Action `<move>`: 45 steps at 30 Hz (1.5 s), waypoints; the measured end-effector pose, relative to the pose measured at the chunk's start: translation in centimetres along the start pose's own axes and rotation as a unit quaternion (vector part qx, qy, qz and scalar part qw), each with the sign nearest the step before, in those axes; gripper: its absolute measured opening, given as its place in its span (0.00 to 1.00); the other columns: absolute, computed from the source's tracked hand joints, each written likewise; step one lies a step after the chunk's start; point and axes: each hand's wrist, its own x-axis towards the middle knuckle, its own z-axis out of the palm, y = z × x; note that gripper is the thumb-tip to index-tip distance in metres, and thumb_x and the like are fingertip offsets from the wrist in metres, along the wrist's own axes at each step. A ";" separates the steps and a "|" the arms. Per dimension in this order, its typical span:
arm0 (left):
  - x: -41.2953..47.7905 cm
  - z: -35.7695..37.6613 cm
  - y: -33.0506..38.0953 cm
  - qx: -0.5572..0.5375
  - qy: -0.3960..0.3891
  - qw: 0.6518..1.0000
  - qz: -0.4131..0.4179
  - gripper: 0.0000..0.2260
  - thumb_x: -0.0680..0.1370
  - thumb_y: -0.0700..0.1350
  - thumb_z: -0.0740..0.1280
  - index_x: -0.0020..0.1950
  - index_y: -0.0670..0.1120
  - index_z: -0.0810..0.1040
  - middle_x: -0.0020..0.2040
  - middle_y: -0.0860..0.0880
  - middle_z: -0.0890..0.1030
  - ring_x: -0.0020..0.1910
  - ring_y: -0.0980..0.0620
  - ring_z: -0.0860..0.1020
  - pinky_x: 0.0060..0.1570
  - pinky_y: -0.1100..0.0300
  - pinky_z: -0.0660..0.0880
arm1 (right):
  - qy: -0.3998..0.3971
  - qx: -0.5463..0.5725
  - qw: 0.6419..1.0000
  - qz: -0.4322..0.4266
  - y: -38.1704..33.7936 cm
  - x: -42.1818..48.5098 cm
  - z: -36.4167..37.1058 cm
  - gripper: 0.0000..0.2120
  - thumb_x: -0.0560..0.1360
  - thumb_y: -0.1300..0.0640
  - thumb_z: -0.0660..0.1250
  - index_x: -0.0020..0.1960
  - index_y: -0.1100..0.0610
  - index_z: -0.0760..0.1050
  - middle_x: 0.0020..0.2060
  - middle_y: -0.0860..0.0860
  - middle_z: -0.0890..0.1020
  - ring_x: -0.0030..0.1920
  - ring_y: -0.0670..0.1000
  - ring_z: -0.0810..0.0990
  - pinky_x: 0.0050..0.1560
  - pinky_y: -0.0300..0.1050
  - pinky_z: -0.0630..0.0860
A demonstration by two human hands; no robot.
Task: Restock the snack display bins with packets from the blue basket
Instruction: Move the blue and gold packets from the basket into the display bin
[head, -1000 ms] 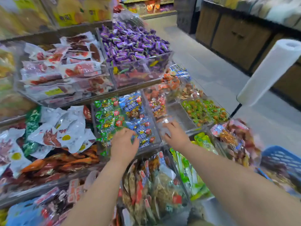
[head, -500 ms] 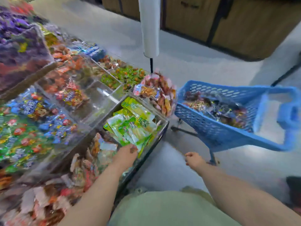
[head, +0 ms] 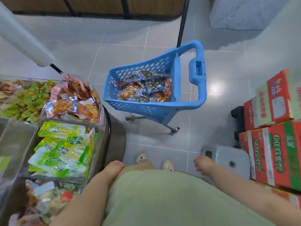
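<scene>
Basket lies lengthwise left to right, handle rightward.

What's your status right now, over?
Right hand loose, empty; left hand fingers hidden. Blue basket ahead, packets inside. Nothing blocking it.

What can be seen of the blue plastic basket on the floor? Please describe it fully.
The blue perforated plastic basket stands upright on the grey tiled floor on a grey wheeled frame. Its walls have rows of holes; a thick looped handle rises at one end. It holds a layer of colourful snack packets. The left hand and right hand are away from it.
</scene>
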 end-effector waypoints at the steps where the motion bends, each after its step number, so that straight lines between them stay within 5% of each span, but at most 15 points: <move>1: 0.0 -0.3 1.4 0.013 -0.007 1.000 0.011 0.10 0.79 0.37 0.61 0.52 0.33 0.79 0.53 0.34 0.79 0.50 0.42 0.78 0.51 0.54 0.75 | 0.001 0.007 1.000 0.003 0.0 0.0 -0.3 0.14 0.79 0.63 0.58 0.35 0.53 0.64 0.35 0.50 0.71 0.33 0.47 0.70 0.35 0.39 0.69; 3: 0.7 -0.9 3.8 0.051 -0.006 0.998 0.037 0.13 0.79 0.37 0.58 0.36 0.37 0.76 0.37 0.36 0.75 0.34 0.42 0.73 0.34 0.55 0.67 | -0.003 0.017 1.000 0.013 -0.2 -0.1 -0.9 0.15 0.78 0.65 0.56 0.34 0.54 0.63 0.31 0.51 0.68 0.29 0.49 0.67 0.30 0.39 0.63; 5: 1.4 -1.7 6.0 0.074 0.009 0.996 0.045 0.15 0.79 0.36 0.57 0.32 0.41 0.69 0.30 0.42 0.69 0.27 0.46 0.65 0.29 0.57 0.59 | -0.010 0.010 1.000 0.016 -0.7 0.2 -1.3 0.16 0.78 0.69 0.53 0.34 0.56 0.61 0.28 0.52 0.63 0.27 0.49 0.61 0.29 0.40 0.55; 10: 4.2 -3.1 9.9 0.104 -0.018 0.993 0.059 0.13 0.79 0.37 0.57 0.35 0.42 0.72 0.42 0.35 0.75 0.42 0.44 0.73 0.43 0.54 0.69 | 0.012 0.076 0.996 0.038 -3.8 1.3 -1.7 0.11 0.77 0.66 0.54 0.38 0.55 0.63 0.31 0.53 0.64 0.29 0.50 0.62 0.31 0.40 0.54; 13: 6.6 -5.7 12.2 0.097 -0.033 0.993 0.054 0.11 0.81 0.38 0.59 0.58 0.36 0.77 0.62 0.35 0.77 0.51 0.50 0.72 0.56 0.57 0.72 | 0.006 0.117 0.992 0.045 -7.0 2.0 -1.5 0.13 0.78 0.65 0.56 0.36 0.55 0.65 0.31 0.51 0.67 0.30 0.49 0.66 0.30 0.39 0.60; 15: 8.2 -8.5 14.0 0.114 -0.036 0.991 0.064 0.13 0.80 0.38 0.60 0.62 0.35 0.76 0.63 0.36 0.76 0.50 0.51 0.71 0.55 0.59 0.71 | 0.019 0.134 0.990 0.044 -9.4 2.4 -1.4 0.13 0.79 0.62 0.57 0.36 0.52 0.66 0.34 0.49 0.71 0.32 0.46 0.70 0.32 0.39 0.68; 20: 11.7 -15.7 17.4 0.166 -0.037 0.982 0.087 0.12 0.80 0.38 0.59 0.36 0.43 0.75 0.38 0.43 0.77 0.35 0.48 0.73 0.37 0.58 0.69 | 0.013 0.121 0.992 0.039 -16.8 2.0 -0.3 0.13 0.79 0.62 0.57 0.36 0.52 0.64 0.35 0.48 0.70 0.33 0.45 0.70 0.33 0.37 0.68; 26: 15.3 -21.5 20.3 0.085 -0.038 0.994 0.059 0.14 0.81 0.33 0.55 0.37 0.44 0.65 0.29 0.46 0.63 0.21 0.55 0.63 0.18 0.68 0.58 | 0.008 0.202 0.979 0.021 -24.8 2.0 0.4 0.07 0.79 0.59 0.57 0.42 0.56 0.69 0.37 0.52 0.72 0.36 0.50 0.73 0.31 0.37 0.67; 29: 16.7 -22.8 21.3 0.019 -0.027 0.999 0.022 0.09 0.81 0.38 0.57 0.41 0.43 0.69 0.32 0.46 0.69 0.28 0.52 0.65 0.24 0.65 0.61 | 0.010 0.233 0.972 -0.002 -29.4 2.7 -0.7 0.04 0.78 0.56 0.60 0.47 0.55 0.71 0.41 0.51 0.75 0.42 0.50 0.76 0.37 0.40 0.69; 35: 18.1 -22.8 23.3 -0.161 -0.012 0.987 -0.029 0.06 0.82 0.45 0.60 0.55 0.44 0.71 0.48 0.44 0.78 0.47 0.47 0.77 0.47 0.53 0.73 | -0.014 0.143 0.989 -0.040 -35.9 5.6 -2.7 0.13 0.77 0.64 0.54 0.34 0.55 0.62 0.31 0.53 0.65 0.30 0.49 0.64 0.32 0.42 0.59; 39: 18.7 -21.9 24.2 -0.240 0.010 0.969 -0.057 0.08 0.82 0.45 0.60 0.57 0.43 0.72 0.47 0.44 0.78 0.43 0.48 0.78 0.47 0.53 0.73 | -0.044 0.088 0.995 -0.016 -36.6 8.5 -3.2 0.14 0.79 0.63 0.55 0.34 0.55 0.64 0.32 0.51 0.68 0.32 0.49 0.67 0.34 0.42 0.65; 43: 19.4 -21.0 25.4 -0.210 0.013 0.975 -0.067 0.08 0.81 0.46 0.62 0.57 0.44 0.72 0.47 0.44 0.79 0.43 0.49 0.78 0.47 0.54 0.74 | -0.046 0.212 0.975 0.053 -37.8 11.0 -4.2 0.08 0.79 0.62 0.57 0.42 0.57 0.69 0.32 0.51 0.70 0.31 0.48 0.69 0.33 0.41 0.66; 45: 20.3 -20.6 26.2 -0.204 0.015 0.977 -0.058 0.09 0.81 0.46 0.62 0.56 0.43 0.74 0.48 0.43 0.79 0.41 0.49 0.77 0.43 0.56 0.73 | -0.027 0.299 0.951 0.076 -39.1 13.0 -5.0 0.06 0.80 0.60 0.58 0.53 0.60 0.72 0.37 0.54 0.75 0.36 0.50 0.74 0.39 0.42 0.71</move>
